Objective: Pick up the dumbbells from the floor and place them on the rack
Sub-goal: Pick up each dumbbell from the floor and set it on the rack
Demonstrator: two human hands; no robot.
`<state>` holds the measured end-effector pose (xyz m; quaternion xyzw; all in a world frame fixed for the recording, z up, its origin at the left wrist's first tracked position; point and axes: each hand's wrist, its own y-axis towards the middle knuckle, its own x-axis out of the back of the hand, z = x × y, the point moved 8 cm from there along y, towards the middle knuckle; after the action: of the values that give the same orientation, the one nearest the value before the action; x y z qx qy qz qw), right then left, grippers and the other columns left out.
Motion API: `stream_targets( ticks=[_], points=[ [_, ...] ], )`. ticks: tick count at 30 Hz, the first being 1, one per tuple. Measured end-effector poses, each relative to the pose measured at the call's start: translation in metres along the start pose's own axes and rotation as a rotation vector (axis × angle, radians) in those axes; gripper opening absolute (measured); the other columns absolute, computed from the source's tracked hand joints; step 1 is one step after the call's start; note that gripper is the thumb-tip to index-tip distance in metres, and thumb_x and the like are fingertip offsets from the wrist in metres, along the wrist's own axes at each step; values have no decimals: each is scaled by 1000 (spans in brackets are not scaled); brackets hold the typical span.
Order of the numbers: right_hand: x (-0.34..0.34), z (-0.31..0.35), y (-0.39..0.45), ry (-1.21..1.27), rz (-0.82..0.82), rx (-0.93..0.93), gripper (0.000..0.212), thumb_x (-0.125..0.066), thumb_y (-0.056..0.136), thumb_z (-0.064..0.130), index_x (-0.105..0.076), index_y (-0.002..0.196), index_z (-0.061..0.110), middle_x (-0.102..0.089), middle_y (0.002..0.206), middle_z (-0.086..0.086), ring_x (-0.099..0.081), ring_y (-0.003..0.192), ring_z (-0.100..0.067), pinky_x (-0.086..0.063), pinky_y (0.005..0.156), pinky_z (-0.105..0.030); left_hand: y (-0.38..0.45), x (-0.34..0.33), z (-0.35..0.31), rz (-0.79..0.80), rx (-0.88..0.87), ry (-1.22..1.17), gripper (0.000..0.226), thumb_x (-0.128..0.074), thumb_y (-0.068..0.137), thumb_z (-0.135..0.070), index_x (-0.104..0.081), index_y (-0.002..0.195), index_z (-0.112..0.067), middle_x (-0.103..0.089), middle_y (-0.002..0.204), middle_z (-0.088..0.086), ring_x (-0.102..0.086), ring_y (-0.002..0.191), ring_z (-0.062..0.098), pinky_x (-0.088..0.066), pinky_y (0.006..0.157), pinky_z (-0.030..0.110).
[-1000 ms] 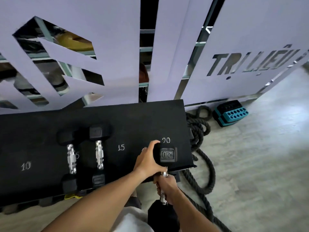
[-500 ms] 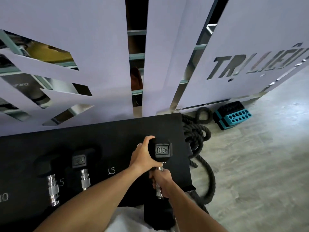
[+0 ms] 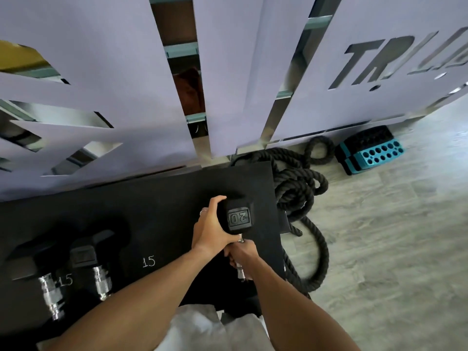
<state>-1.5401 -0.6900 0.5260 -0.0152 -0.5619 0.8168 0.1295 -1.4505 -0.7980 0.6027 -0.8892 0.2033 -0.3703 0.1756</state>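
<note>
Lavender panels with cut-out letters back the black rack, which stands on a grey floor. Near the rack's right edge, the left hand curls its fingers round the far head of the dumbbell, marked 20, while the right hand wraps the steel handle below. Two dumbbells lie toward the rack's left end. Beside the right edge, on the floor, lies a coiled rope.

left hand: arm extended, fingers and thumb curled over a dumbbell head | right hand: just behind it, fist wrapped round the handle
</note>
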Motion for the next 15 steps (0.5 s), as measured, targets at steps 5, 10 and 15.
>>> stream_targets(
  ticks=[5, 10, 15],
  points=[
    [5, -7, 16, 35, -5, 2, 27, -50, 73, 5, -57, 47, 10, -50, 45, -3, -42, 39, -16, -37, 43, -24, 8, -14, -3, 44, -3, 64, 104, -95, 49, -34, -33, 131, -49, -53, 120, -4, -60, 108, 20, -53, 93, 37],
    [12, -16, 25, 45, 15, 10, 28, -48, 80, 6, -58, 54, 9, -51, 40, 3, -45, 42, -15, -38, 42, -20, 10, -28, -2, 65, 4, 124, 104, -95, 50, -36, -31, 132, -49, -53, 124, -2, -61, 109, 20, -53, 90, 36],
    [11, -17, 32, 45, 26, 13, 24, -50, 79, 10, -59, 57, 10, -54, 47, 1, -47, 47, -15, -42, 45, -22, 17, -28, 3, 88, 1, 181, 104, -94, 52, -40, -29, 132, -48, -50, 126, 0, -63, 106, 25, -55, 87, 40]
  ],
)
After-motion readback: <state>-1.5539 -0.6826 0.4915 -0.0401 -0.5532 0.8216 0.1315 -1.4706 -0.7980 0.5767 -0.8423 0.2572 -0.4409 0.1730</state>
